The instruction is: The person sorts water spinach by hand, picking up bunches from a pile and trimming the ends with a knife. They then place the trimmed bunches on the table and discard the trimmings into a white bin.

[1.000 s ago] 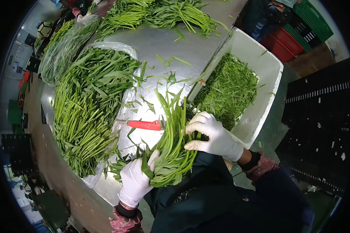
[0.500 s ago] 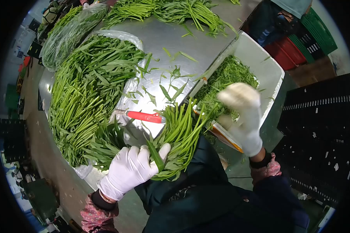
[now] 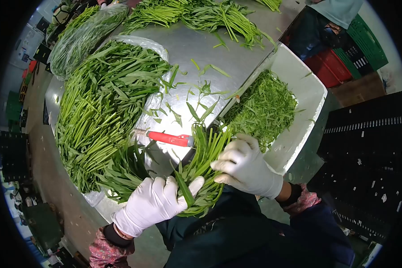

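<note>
My left hand point(image 3: 154, 203), in a white glove, is wrapped round a bunch of water spinach point(image 3: 200, 158) at the near edge of the metal table, thumb pressed over the leaves. On the stem side of the same bunch is my right hand point(image 3: 248, 167), gloved too, its curled fingers closed against the outer stems. Just beyond the bunch lies a red-handled tool point(image 3: 169, 138) with a grey end. To the left, a big heap of water spinach point(image 3: 102, 107) rests on clear plastic point(image 3: 154, 42).
A white bin point(image 3: 310, 111) holding loose leaves and trimmings point(image 3: 265, 105) stands against the table's right side. More greens point(image 3: 219, 18) lie at the back, beside a plastic-wrapped bundle point(image 3: 82, 42). Black crates point(image 3: 362, 147) are at right; another person's clothing point(image 3: 339, 11) shows top right.
My right hand has come from over the white bin, moving left and down to the bunch's stems. My left hand keeps its hold, shifted slightly right.
</note>
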Available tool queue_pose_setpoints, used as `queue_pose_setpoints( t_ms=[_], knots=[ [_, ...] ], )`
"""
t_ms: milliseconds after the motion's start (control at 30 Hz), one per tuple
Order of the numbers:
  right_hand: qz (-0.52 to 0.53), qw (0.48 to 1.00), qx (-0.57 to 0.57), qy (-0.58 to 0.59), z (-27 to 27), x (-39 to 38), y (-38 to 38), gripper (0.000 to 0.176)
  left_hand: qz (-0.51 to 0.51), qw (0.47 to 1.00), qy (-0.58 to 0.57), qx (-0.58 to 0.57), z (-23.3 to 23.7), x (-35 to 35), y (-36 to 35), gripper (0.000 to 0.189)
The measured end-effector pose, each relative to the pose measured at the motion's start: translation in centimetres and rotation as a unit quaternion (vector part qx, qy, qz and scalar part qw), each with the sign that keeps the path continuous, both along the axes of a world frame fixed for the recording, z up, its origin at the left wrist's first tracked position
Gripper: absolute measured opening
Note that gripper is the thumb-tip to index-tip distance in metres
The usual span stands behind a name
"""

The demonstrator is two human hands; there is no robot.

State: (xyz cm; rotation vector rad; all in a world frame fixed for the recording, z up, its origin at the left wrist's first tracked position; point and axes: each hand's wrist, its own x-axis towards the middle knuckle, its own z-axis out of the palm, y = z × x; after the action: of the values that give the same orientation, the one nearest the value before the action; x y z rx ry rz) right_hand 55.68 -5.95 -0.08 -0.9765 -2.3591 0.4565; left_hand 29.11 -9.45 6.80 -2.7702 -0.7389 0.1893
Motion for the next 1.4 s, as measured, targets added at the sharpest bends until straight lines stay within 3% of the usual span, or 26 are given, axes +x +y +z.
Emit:
queue_pose_setpoints(
  t_ms=[100, 200, 233, 300, 333, 367, 400, 467, 533, 600, 667, 767, 933, 1000, 1067, 1133, 1233, 1267, 1333, 1400],
  knots=[
    [0.068, 0.997, -0.013, 0.017, -0.5, 0.2, 0.3, 0.017, -0.002, 1.0, -0.006, 0.013, 0.0, 0.0, 0.1, 0.068],
    [-0.003, 0.997, -0.041, 0.059, -0.7, 0.5, 0.2, 0.013, -0.007, 1.0, -0.002, -0.003, 0.5, 0.1, 0.1, 0.067],
    [-0.043, 0.998, 0.027, -0.044, -1.0, 0.9, 0.3, 0.012, -0.011, 1.0, 0.002, -0.015, 0.6, 0.1, 0.0, 0.066],
    [-0.122, 0.949, 0.162, -0.243, -1.6, 1.5, 0.8, 0.012, -0.024, 0.999, -0.028, -0.027, 0.4, 0.2, -0.2, 0.066],
    [-0.206, 0.872, -0.122, -0.427, -1.0, 1.3, 3.1, 0.014, -0.03, 0.998, -0.043, -0.032, 0.2, 0.3, -0.4, 0.066],
    [-0.303, 0.804, 0.042, -0.509, -2.7, 2.4, 3.6, 0.019, -0.046, 0.998, -0.03, -0.009, 0.2, 0.4, -0.7, 0.066],
    [-0.339, 0.876, 0.137, -0.316, -4.5, 5.4, 4.7, 0.026, -0.052, 0.998, -0.026, -0.008, 0.2, 0.6, -0.9, 0.064],
    [-0.311, 0.92, 0.181, -0.153, -1.9, 5.2, 5.7, 0.031, -0.065, 0.998, -0.018, -0.007, 0.2, 1.2, -1.2, 0.06],
    [-0.136, 0.985, -0.092, -0.051, 0.4, 2.9, 4.6, 0.04, -0.079, 0.996, -0.032, 0.0, -0.2, 1.6, -1.4, 0.055],
    [-0.032, 0.976, -0.14, -0.165, -0.3, 0.6, 2.9, 0.059, -0.086, 0.995, -0.045, -0.009, -0.4, 2.4, -1.6, 0.052],
    [0.025, 0.987, -0.115, -0.105, -3.4, 0.0, 1.1, 0.053, -0.088, 0.995, -0.038, -0.042, 0.4, 2.9, -1.8, 0.046],
    [-0.045, 0.951, -0.307, -0.013, -5.6, -0.4, -0.1, 0.043, -0.097, 0.992, -0.04, -0.072, 0.3, 3.0, -1.9, 0.044],
    [-0.093, 0.985, -0.139, -0.029, -7.6, 0.9, 0.7, 0.037, -0.111, 0.99, -0.051, -0.076, -0.4, 3.2, -1.9, 0.043],
    [-0.152, 0.981, -0.059, -0.107, -7.9, 1.7, 1.9, 0.036, -0.12, 0.989, -0.072, -0.058, -0.5, 3.4, -1.9, 0.042],
    [-0.256, 0.896, 0.089, -0.353, -9.3, 3.6, 3.7, 0.031, -0.124, 0.988, -0.075, -0.057, -0.5, 3.5, -2.2, 0.046],
    [-0.299, 0.883, 0.121, -0.341, -10.1, 7.5, 6.0, 0.025, -0.127, 0.988, -0.057, -0.073, -0.4, 3.4, -2.4, 0.053],
    [-0.242, 0.945, 0.136, -0.175, -7.1, 6.8, 6.3, 0.028, -0.134, 0.988, -0.062, -0.048, -0.8, 3.4, -2.4, 0.049],
    [-0.164, 0.98, 0.079, -0.077, -7.0, 5.7, 6.0, 0.03, -0.134, 0.987, -0.067, -0.058, -0.8, 3.5, -2.4, 0.049],
    [-0.065, 0.973, -0.212, -0.06, -4.4, 3.8, 4.3, 0.03, -0.137, 0.985, -0.079, -0.071, -0.9, 3.7, -2.0, 0.049],
    [0.026, 0.978, -0.207, 0.027, -6.3, 2.2, 3.7, 0.03, -0.13, 0.986, -0.07, -0.076, -0.7, 3.8, -1.9, 0.048]
  ],
)
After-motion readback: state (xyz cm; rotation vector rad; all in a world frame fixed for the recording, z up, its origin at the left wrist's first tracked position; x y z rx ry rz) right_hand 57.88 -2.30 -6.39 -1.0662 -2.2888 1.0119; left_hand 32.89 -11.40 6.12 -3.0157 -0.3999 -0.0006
